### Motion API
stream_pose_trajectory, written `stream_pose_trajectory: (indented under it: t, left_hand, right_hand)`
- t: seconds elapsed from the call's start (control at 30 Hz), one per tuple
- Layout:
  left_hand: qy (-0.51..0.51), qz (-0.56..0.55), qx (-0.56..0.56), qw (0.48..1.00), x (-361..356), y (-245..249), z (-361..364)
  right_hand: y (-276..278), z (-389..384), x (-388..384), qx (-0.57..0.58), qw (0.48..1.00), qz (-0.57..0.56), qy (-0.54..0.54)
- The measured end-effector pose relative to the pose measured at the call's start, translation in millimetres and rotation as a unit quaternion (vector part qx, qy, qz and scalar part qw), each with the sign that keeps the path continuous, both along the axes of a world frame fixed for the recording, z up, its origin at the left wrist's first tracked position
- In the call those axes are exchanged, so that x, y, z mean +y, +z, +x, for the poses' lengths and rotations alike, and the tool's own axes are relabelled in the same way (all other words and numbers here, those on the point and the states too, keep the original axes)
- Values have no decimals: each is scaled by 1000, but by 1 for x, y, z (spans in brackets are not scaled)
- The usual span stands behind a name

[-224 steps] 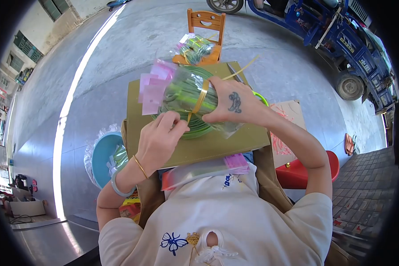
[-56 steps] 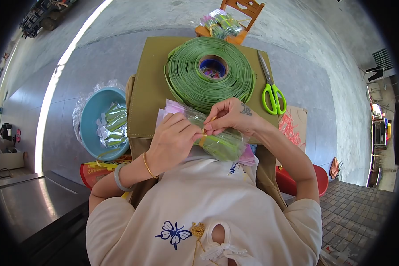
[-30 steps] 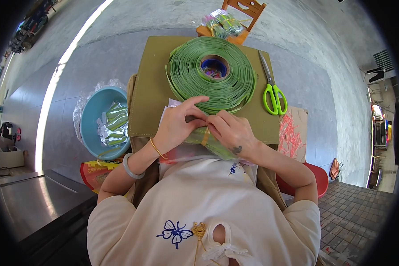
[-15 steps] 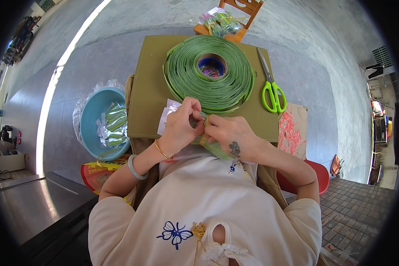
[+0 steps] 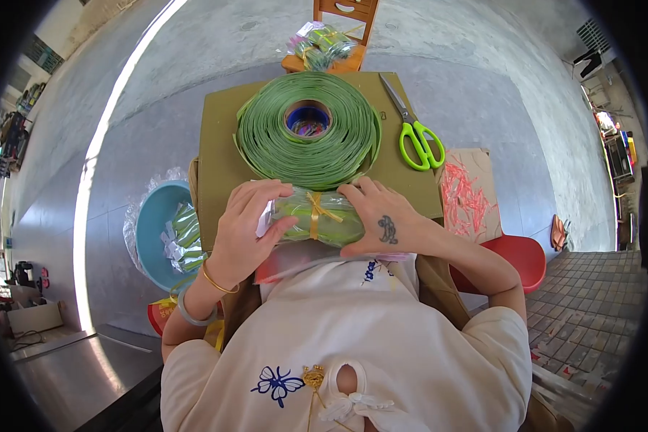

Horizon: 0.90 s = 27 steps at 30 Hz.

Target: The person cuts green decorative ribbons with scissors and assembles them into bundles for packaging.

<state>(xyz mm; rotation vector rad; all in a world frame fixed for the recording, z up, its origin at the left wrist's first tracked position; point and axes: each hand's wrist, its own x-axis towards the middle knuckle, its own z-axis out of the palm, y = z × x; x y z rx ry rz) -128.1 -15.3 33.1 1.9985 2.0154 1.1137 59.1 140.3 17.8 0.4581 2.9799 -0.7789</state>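
A plastic-wrapped green bundle point(image 5: 340, 229) lies crosswise close to my body, with a yellow tie point(image 5: 315, 216) knotted round its middle. My left hand point(image 5: 246, 225) grips the bundle's left end, thumb on the near side, beside a whitish wrapper edge point(image 5: 264, 217). At the other end my right hand point(image 5: 387, 222) clasps it, fingers over the far side and thumb near me. Just beyond the bundle sits a large coil of green strips point(image 5: 263, 137) with a round core. Scissors with lime-green handles point(image 5: 420, 146) rest to the right of the coil, away from both hands.
The olive board point(image 5: 216, 158) carries the coil and scissors. A blue basin point(image 5: 149, 234) with wrapped bundles stands at left. Beyond, a wooden chair point(image 5: 360, 32) holds more wrapped bundles point(image 5: 320, 47). Red strips point(image 5: 468, 198) lie on cardboard at right, near a red seat point(image 5: 522, 261).
My hands have moved apart from the knot at the bundle's middle to its two ends. The bundle now shows in full, with the yellow tie visible. The camera view has shifted slightly.
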Motion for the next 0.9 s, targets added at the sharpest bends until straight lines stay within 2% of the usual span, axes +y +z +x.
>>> stream_pose_trajectory:
  t: [0.1, 0.13, 0.2, 0.23, 0.33, 0.37, 0.47, 0.53, 0.63, 0.73, 0.83, 0.9]
  left_hand:
    - [-54, -15, 146, 988, 10, 23, 21]
    - [-64, -34, 195, 978, 14, 27, 24]
    - [-82, -73, 284, 952, 20, 34, 27]
    - [-89, -97, 324, 937, 23, 37, 26]
    - [-128, -274, 174, 937, 33, 58, 12]
    - [-106, -249, 191, 944, 36, 70, 8]
    - [1, -72, 296, 952, 49, 85, -5]
    - [34, -28, 299, 953, 64, 81, -9]
    - [46, 3, 309, 950, 77, 59, -12]
    - [10, -7, 281, 960, 84, 36, -14]
    - [-28, 8, 249, 968, 91, 28, -22]
    - [-43, 4, 238, 970, 93, 24, -26]
  right_hand:
    - [-1, 4, 12, -14, 994, -111, -3]
    - [4, 2, 19, -58, 975, -214, 7]
    - [25, -2, 35, -143, 902, -407, 31]
    - [32, -2, 42, -181, 879, -438, 53]
    - [14, 4, 63, -73, 822, -563, 44]
    - [19, 3, 72, -17, 815, -578, 22]
    - [42, 0, 79, 114, 775, -618, -64]
    - [48, -6, 69, 158, 738, -638, -153]
    - [53, -18, 72, 182, 668, -706, -151]
    - [50, -21, 75, 189, 713, -649, -183]
    - [23, -28, 70, 271, 840, -448, -144]
    - [23, -25, 65, 295, 849, -426, -103]
